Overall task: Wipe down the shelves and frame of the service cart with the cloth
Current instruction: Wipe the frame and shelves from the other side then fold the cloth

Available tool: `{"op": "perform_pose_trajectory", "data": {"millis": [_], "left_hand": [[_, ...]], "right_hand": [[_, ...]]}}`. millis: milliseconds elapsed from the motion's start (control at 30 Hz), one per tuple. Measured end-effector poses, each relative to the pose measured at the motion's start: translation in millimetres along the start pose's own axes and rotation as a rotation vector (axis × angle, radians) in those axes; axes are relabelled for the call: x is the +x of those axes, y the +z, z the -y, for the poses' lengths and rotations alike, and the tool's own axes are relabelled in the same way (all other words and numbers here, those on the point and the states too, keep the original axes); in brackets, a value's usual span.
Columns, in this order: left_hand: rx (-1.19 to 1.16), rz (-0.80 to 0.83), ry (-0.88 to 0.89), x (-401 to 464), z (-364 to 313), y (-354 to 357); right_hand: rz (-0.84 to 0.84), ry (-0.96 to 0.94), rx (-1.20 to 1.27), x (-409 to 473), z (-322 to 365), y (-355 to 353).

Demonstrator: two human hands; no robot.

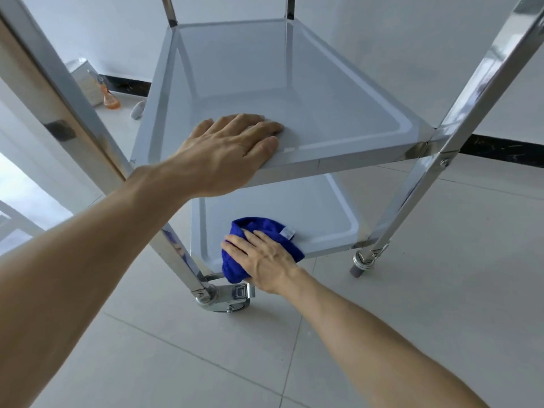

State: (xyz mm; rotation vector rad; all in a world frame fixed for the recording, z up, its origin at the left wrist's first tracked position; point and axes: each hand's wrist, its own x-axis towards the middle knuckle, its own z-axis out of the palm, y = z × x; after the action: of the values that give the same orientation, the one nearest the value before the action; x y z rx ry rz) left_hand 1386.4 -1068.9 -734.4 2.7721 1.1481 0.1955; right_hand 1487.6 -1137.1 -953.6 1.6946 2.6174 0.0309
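Observation:
The stainless service cart fills the view, with a middle shelf [338, 119] and a bottom shelf [318, 213] between shiny upright posts [459, 128]. My left hand [229, 145] lies flat, fingers together, on the front edge of the middle shelf and holds nothing. My right hand [262, 257] presses a bunched blue cloth [259, 228] onto the front left part of the bottom shelf. A white tag shows on the cloth's far side.
The cart stands on castors [226, 298] on a pale tiled floor [412, 290]. An orange spray bottle [110, 97] and a pale basket [85, 81] stand by the white wall at the back left. A small grey object [137, 109] lies near them.

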Motion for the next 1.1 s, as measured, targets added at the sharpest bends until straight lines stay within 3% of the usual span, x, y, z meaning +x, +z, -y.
{"op": "perform_pose_trajectory", "data": {"millis": [100, 267, 433, 533, 700, 867, 1100], "left_hand": [[0.013, 0.009, 0.001, -2, 3, -2], [0.014, 0.006, 0.010, 2, -2, -4], [0.022, -0.016, 0.011, 9, -10, 2], [0.018, -0.019, 0.006, 11, -14, 3], [0.036, -0.023, 0.021, 7, -17, -5], [0.005, -0.087, -0.007, 5, -23, -9], [-0.032, -0.132, -0.132, 25, -44, -12]], "right_hand": [[0.005, -0.015, -0.002, -26, -33, -4], [0.128, 0.192, -0.103, -87, -114, -10], [0.174, 0.307, -0.046, -105, -129, -15], [0.122, 0.329, 0.155, -117, -131, -29], [0.054, 0.413, 0.713, -156, -131, -78], [-0.090, 0.559, 0.898, -202, -137, -113], [-0.520, 0.699, 1.131, -265, -153, -155]]}}
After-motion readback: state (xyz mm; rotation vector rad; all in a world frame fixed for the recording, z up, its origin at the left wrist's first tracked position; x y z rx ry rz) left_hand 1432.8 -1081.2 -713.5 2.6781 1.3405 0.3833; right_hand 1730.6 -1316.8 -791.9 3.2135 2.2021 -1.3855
